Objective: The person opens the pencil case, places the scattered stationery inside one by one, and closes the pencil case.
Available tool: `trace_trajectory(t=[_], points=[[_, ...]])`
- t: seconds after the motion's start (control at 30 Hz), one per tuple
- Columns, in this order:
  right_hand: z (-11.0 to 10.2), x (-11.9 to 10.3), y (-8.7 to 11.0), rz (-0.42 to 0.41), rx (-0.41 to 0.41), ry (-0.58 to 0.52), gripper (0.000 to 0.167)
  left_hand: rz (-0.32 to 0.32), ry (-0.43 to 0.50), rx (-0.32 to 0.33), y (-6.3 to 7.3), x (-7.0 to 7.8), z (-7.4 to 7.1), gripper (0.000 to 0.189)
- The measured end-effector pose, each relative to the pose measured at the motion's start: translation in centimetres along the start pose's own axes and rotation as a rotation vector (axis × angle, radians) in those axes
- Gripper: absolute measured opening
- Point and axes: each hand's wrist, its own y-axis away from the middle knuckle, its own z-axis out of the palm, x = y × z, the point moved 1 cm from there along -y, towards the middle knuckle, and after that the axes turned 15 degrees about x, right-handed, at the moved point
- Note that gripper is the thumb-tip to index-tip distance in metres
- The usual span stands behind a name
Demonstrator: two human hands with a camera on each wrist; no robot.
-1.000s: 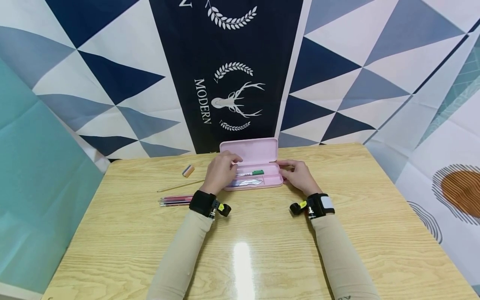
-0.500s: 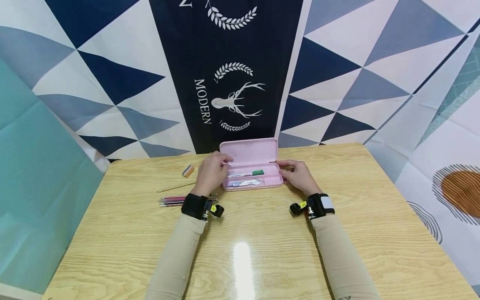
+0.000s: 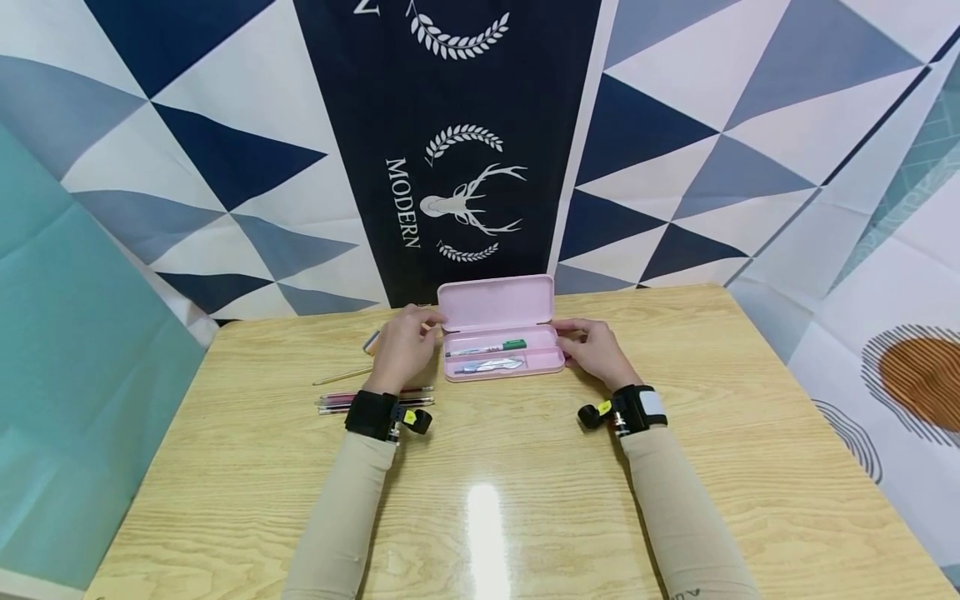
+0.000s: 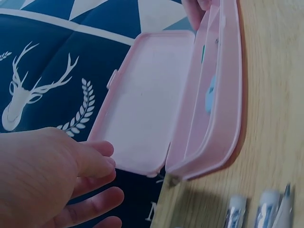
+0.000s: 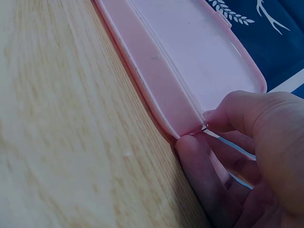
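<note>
An open pink pencil case [image 3: 546, 361] lies at the back of the table, its lid [image 3: 495, 303] tilted up behind it. Inside, a green-capped marker [image 3: 487, 348] is in the rear compartment and a slim blue-and-white item [image 3: 491, 365] of unclear kind in the front one. My right hand [image 3: 597, 352] grips the case's right end, thumb and fingers at its corner in the right wrist view. Beside the left end, my left hand [image 3: 403, 350] has its fingers loosely bent with nothing between them; the left wrist view shows the fingertips close to the lid's corner, contact unclear.
Several pencils [image 3: 420, 401] lie together under and beside my left wrist. A single yellowish pencil [image 3: 339, 377] is left of them, partly hidden. An eraser-like block [image 3: 371, 342] shows behind the left hand. A patterned cloth [image 3: 465, 100] hangs behind the table.
My left hand has moved left from over the case to beside its left end, uncovering the contents and covering part of the eraser-like block. The right hand stays at the right end.
</note>
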Motion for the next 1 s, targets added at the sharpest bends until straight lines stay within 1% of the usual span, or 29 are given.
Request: trace_trajectory(t=[0.07, 0.1, 0.17, 0.2, 0.27, 0.3, 0.37, 0.4, 0.43, 0.5, 0.53, 0.57, 0.6, 0.63, 0.67, 0.73, 0.8, 0.87, 0.9, 0.93, 1.0], points=[[0.0, 0.0, 0.0, 0.001, -0.002, 0.001, 0.042, -0.016, 0.002, -0.005, 0.0, -0.3, -0.3, 0.027], [0.0, 0.0, 0.0, 0.002, -0.004, 0.0, 0.042, -0.023, -0.01, -0.013, 0.2, 0.4, -1.1, 0.027], [-0.1, -0.1, 0.0, 0.003, -0.005, -0.002, 0.042, -0.029, -0.001, -0.03, 0.1, -0.4, -1.1, 0.027], [-0.1, -0.1, 0.0, 0.004, -0.006, -0.002, 0.042, -0.026, 0.005, -0.024, -0.1, -1.4, -0.6, 0.026], [-0.1, -0.1, -0.1, 0.005, -0.005, -0.004, 0.042, -0.005, 0.018, -0.012, -0.4, -3.8, 0.6, 0.025], [-0.1, -0.1, -0.1, 0.006, -0.005, -0.006, 0.043, 0.0, 0.022, -0.014, -0.6, -4.7, 1.0, 0.024], [0.0, -0.1, 0.0, 0.006, -0.005, -0.009, 0.042, 0.02, 0.042, 0.007, -0.7, -6.8, 2.0, 0.023], [0.0, -0.2, 0.0, 0.005, -0.005, -0.01, 0.042, 0.007, 0.043, 0.002, -0.7, -6.9, 1.9, 0.023], [0.0, -0.2, 0.0, 0.003, -0.005, -0.012, 0.042, -0.017, 0.041, -0.022, -0.7, -6.3, 1.2, 0.024], [0.0, -0.1, 0.0, 0.006, -0.004, -0.017, 0.042, -0.062, 0.029, -0.066, -0.5, -4.6, -0.5, 0.026], [0.0, -0.1, 0.0, 0.006, -0.004, -0.017, 0.042, -0.062, 0.037, -0.052, -0.4, -5.0, -0.5, 0.025], [0.0, -0.1, 0.0, 0.006, -0.003, -0.017, 0.042, -0.066, 0.033, -0.065, -0.5, -5.3, -0.5, 0.025], [0.0, -0.1, 0.0, 0.006, -0.003, -0.016, 0.042, -0.083, 0.021, -0.077, -0.5, -4.5, -1.3, 0.026], [0.0, -0.1, 0.0, 0.008, -0.003, -0.017, 0.042, -0.087, 0.019, -0.082, -0.5, -4.6, -1.6, 0.026], [0.0, -0.1, 0.0, 0.009, -0.003, -0.015, 0.041, -0.073, 0.024, -0.061, -0.6, -5.7, -1.1, 0.025], [-0.1, -0.1, 0.0, 0.005, -0.006, -0.01, 0.042, -0.049, 0.025, -0.049, -0.9, -8.1, -0.1, 0.024], [-0.1, -0.1, 0.0, 0.004, -0.007, -0.006, 0.042, -0.058, 0.001, -0.072, -1.1, -8.8, -0.2, 0.024], [-0.1, -0.1, 0.0, 0.002, -0.006, -0.007, 0.042, -0.052, -0.01, -0.077, -1.4, -11.2, 0.8, 0.023], [-0.1, -0.1, 0.0, 0.003, -0.005, -0.009, 0.042, -0.055, -0.017, -0.091, -1.4, -11.3, 0.5, 0.023], [-0.1, -0.1, 0.0, 0.004, -0.004, -0.011, 0.042, -0.066, -0.023, -0.099, -1.3, -11.0, 0.0, 0.023], [-0.1, -0.1, 0.0, 0.002, -0.003, -0.016, 0.041, -0.099, -0.009, -0.13, -1.0, -9.6, -1.6, 0.025]])
